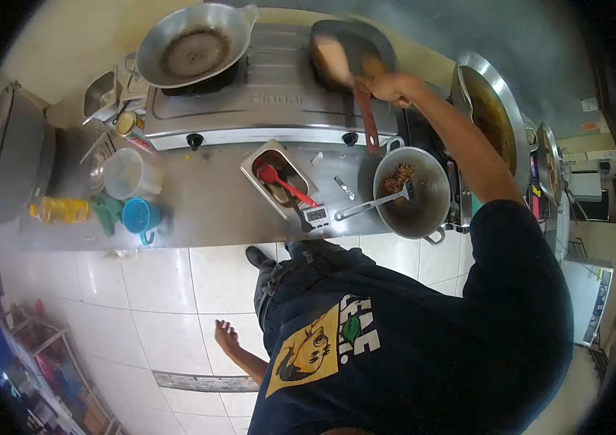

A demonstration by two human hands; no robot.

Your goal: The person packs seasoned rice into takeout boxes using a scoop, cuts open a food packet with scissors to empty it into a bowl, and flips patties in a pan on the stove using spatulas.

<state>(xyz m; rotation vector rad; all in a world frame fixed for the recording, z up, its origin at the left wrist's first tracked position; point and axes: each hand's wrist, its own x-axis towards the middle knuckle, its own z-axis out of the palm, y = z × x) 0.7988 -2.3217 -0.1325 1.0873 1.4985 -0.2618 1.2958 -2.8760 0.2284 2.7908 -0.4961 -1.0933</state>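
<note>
My right hand (393, 87) is closed around what looks like a wooden spatula (332, 59), smeared by motion. Its blade is over a dark frying pan (353, 45) on the stove, and the hand is above the pan's brown handle (366, 119). Most of the pan's inside is blurred. My left hand (226, 336) hangs low over the tiled floor, fingers loosely apart and holding nothing. In front of the stove, a metal wok (424, 210) contains dark browned food (399, 177) and a slotted turner (369, 206).
A large wok (203, 47) sits on the stove's left burner (279, 80). On the counter are a steel tray (250, 165) with a red spoon (286, 185), a digital timer (316, 215), a blue mug (140, 216) and an oil bottle (61, 210). A wide pan (493, 109) stands right.
</note>
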